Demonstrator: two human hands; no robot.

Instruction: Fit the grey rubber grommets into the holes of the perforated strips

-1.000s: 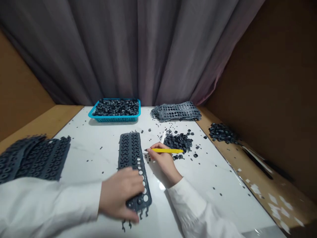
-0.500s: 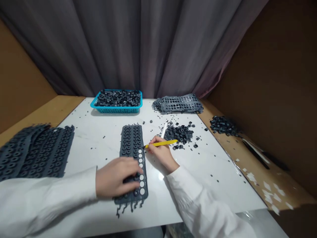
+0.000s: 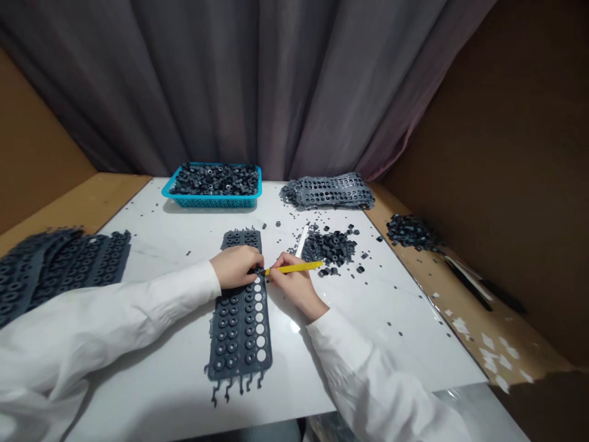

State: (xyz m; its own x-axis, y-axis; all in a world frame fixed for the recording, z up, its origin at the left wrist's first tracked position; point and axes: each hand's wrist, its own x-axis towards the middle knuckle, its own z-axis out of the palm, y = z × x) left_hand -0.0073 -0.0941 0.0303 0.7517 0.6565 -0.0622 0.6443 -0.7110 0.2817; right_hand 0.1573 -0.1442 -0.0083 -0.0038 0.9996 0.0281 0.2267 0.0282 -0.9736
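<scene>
A long dark rubber sheet (image 3: 242, 307) with rows of ring-shaped parts lies flat on the white table. Down its right-hand column runs a line of round white holes. My left hand (image 3: 238, 266) rests over the upper half of the sheet, its fingertips closed on a small black rubber part at the right column. In my right hand (image 3: 295, 287), just beside the sheet's right edge, is a slim yellow pen-shaped tool (image 3: 301, 267). Its tip meets the sheet close to my left fingertips, and the exact contact is hidden.
A blue basket (image 3: 211, 201) full of black rubber parts stands at the back. Stacked punched-out sheets (image 3: 335, 191) lie to its right. A pile of loose parts (image 3: 331, 247) and a white stick (image 3: 302, 241) are near my right hand. More sheets (image 3: 99, 261) lie left.
My left hand has moved up the sheet from its lower part to the tool's tip, and its spread fingers have closed. The right hand keeps the yellow tool in nearly the same place.
</scene>
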